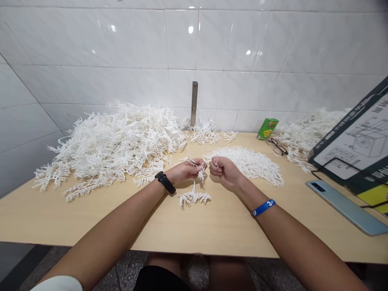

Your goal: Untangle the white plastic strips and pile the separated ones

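Left hand [186,170] pinches spindly white branched sprig [201,174]; right hand [224,169] clenched, contents unclear. Frizzy tangled white heap [121,145] at left, smooth pale table [230,230].

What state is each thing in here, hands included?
Left hand, pinching a white sprig
Right hand, curled shut; contents unclear
Large white pile, heaped
Flatter white pile, spread out
Small white clump, lying on the table
Phone, lying back up
Eyeglasses, lying down; folded or open unclear
Green box, standing
Watch, strapped on
Blue wristband, worn
Printed package, standing
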The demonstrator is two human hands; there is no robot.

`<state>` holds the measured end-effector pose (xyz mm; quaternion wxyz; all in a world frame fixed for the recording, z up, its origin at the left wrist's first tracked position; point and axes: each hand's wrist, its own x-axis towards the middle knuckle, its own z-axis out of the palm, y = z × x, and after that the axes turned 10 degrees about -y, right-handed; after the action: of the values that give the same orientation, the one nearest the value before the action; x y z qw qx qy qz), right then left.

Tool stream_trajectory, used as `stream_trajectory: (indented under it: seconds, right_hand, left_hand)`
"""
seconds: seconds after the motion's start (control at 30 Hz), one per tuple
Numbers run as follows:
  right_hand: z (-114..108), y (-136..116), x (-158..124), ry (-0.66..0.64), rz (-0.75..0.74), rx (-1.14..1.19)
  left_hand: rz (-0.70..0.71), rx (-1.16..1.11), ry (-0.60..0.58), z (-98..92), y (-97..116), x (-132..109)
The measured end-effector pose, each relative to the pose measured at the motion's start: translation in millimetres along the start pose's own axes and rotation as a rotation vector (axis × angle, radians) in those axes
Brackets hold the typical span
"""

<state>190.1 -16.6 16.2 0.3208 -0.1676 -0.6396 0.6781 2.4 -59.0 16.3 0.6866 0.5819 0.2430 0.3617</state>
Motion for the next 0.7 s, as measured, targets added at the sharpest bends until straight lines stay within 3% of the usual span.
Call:
stream_trajectory:
  seconds: [0.07, 0.2, 0.3, 0.37, 0.57, 0.7]
  right_hand:
    - [-6, -4, 1, 0.136, -0.062, -0.134]
    - [-16, -2, 2, 0.433, -0.008, -0.723]
    - [-15, 3, 1, 0.484, -0.001, -0.874]
    - [-9, 4, 1, 0.447, -0.046, -0.843]
    - [11, 5, 1, 0.066, 0.014, -0.634]
    - [12, 10, 2, 0.028, 0.002, -0.677]
  left_hand:
    - [0.009, 0.005, 0.057, 0.1, 1, 1]
    - [-0.031, 0.097, 0.206, -1.6, -3, 4]
    - [-0.056, 0.186, 0.264, -2.5, -4, 4]
    - [-0.051, 0.230, 0.284, -1.9, -4, 4]
    - [-0.072, 0.350, 0.318, 0.8, -4, 3]
    - [-0.096, 0.425, 0.321, 3.5, -3, 3]
